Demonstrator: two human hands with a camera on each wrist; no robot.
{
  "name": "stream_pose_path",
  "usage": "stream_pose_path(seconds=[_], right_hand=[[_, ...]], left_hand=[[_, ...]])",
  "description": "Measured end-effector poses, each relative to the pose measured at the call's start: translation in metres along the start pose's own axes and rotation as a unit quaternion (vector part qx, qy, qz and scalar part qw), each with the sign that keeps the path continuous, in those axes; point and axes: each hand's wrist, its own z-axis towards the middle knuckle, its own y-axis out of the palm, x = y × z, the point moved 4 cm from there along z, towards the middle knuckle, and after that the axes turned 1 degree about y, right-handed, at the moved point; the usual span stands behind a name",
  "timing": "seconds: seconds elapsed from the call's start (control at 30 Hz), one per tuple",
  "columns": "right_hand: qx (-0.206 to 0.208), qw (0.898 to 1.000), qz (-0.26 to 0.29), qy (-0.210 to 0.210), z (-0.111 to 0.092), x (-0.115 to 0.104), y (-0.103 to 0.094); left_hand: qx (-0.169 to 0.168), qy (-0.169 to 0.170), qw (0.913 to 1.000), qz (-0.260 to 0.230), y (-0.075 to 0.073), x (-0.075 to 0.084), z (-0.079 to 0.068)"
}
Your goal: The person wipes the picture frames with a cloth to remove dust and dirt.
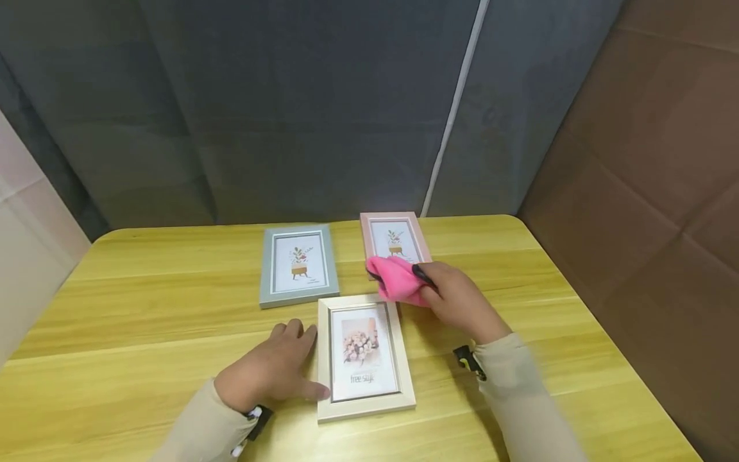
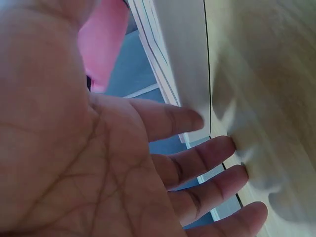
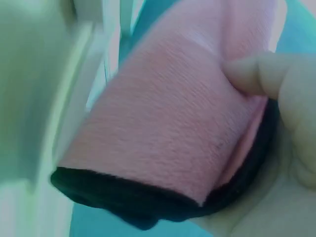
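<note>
In the head view, a cream picture frame (image 1: pixel 366 407) with a flower print lies flat near the middle of the table. My left hand (image 1: pixel 271 366) is at its left side, fingers extended, the thumb tip on the frame's lower left edge. The left wrist view shows the palm and the fingers (image 2: pixel 207 153) beside the frame's edge. My right hand (image 1: pixel 458 298) grips a folded pink cloth (image 1: pixel 398 279) with black edging, held over the cream frame's top right corner. Up close in the right wrist view, the thumb presses into the cloth (image 3: pixel 163 113).
A grey-blue picture frame (image 1: pixel 267 266) lies behind and left of the cream one. Farther back, a pink picture frame (image 1: pixel 366 228) is partly covered by the cloth. Dark fabric (image 1: pixel 317 115) hangs beyond the wooden table (image 1: pixel 144 289), brown fabric (image 1: pixel 646 192) at the right.
</note>
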Motion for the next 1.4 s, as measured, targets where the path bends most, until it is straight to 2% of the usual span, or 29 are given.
stream_pose_path(seconds=[0.1, 0.2, 0.3, 0.5, 0.87, 1.07, 1.4], right_hand=[[-0.002, 0.999, -0.035, -0.035, 0.002, -0.02, 0.021], [-0.056, 0.995, -0.073, -0.044, 0.0, -0.028, 0.043], [-0.108, 0.99, -0.086, -0.032, -0.003, -0.029, 0.055], [-0.129, 0.988, -0.084, -0.02, -0.003, -0.03, 0.055], [-0.144, 0.984, -0.106, -0.016, -0.002, -0.034, 0.054], [-0.166, 0.983, -0.083, -0.01, -0.006, -0.037, 0.05], [-0.199, 0.974, -0.101, -0.038, -0.016, -0.048, 0.046]], left_hand=[[-0.003, 0.007, 1.0, -0.004, 0.001, 0.002, 0.0], [-0.003, 0.008, 0.9999, -0.009, 0.003, 0.003, 0.0], [-0.001, 0.006, 0.9999, -0.013, 0.005, 0.004, 0.001], [0.0, -0.011, 0.9999, -0.009, 0.007, 0.004, 0.003], [0.009, -0.013, 0.9999, 0.006, 0.007, 0.006, 0.004], [0.016, -0.016, 0.9997, 0.01, 0.006, 0.008, 0.004], [0.025, -0.009, 0.9994, 0.022, 0.007, 0.008, 0.006]])
